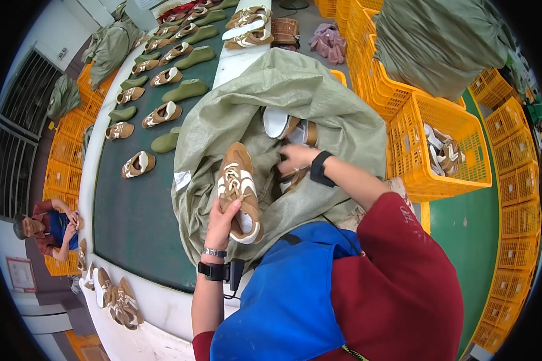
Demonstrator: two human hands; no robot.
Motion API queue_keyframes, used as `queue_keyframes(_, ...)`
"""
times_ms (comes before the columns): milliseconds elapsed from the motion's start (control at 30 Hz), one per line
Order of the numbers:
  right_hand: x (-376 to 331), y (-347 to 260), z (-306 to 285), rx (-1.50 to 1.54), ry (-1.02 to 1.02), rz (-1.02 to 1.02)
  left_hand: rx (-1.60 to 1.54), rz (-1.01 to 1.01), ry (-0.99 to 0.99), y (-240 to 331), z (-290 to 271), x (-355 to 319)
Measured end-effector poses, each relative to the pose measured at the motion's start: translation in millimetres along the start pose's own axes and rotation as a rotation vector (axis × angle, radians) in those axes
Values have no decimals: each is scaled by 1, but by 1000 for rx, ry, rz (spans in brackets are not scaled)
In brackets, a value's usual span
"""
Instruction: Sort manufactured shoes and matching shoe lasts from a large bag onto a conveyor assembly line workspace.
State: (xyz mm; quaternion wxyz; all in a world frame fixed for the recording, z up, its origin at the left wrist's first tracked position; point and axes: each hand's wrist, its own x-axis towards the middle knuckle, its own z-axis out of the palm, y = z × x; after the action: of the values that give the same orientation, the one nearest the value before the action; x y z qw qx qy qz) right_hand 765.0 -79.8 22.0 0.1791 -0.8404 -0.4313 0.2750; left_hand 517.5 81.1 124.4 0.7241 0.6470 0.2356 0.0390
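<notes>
A brown suede sneaker (230, 161) with white stripes and laces is in my left hand (221, 221), the thumb pressed along its side near the heel opening. The sneaker is held toe up, over the edge of a pale green woven sack (208, 129). Inside the sack's wide mouth is my right hand (299, 158), its fingers curled and partly blurred; what they hold cannot be made out. Just below these fingers lies another brown sneaker (291, 180), partly hidden. Two more shoes, one with a white lining (276, 123), rest deeper in the sack.
Left of the sack, a dark green conveyor belt (141, 204) carries rows of brown sneakers and green shoe lasts (185, 90). Several sneakers (124, 304) stand on its white near ledge. At right stands a yellow crate (421, 174) with shoes inside. A co-worker (48, 231) sits across the belt.
</notes>
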Motion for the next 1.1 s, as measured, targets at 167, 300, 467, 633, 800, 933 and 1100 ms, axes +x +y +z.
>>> queue_keyframes(167, -11, 8, 98, -766, -52, -237, -649, -239, -39, -24, -19, -13)
queue_keyframes(300, -7, 4, 69, -872, -26, -177, -854, -282, -109, -25, -22, -13)
queue_keyframes(467, 2, 4, 54, -824, 4, -214, -823, -219, 10, -19, -24, -30)
queue_keyframes(633, -42, -17, -49, -51, 383, -165, -1029, -184, -61, -18, -52, -48)
queue_keyframes(800, -88, -79, -130, 824, 609, -293, -1199, -118, -81, -16, -64, -51)
queue_keyframes(933, -84, -142, -112, 242, 1196, -805, -1280, -81, -202, 19, -45, -55)
queue_keyframes(1100, -86, -189, -20, -28, 632, -1165, -808, 209, 115, 11, -42, -74)
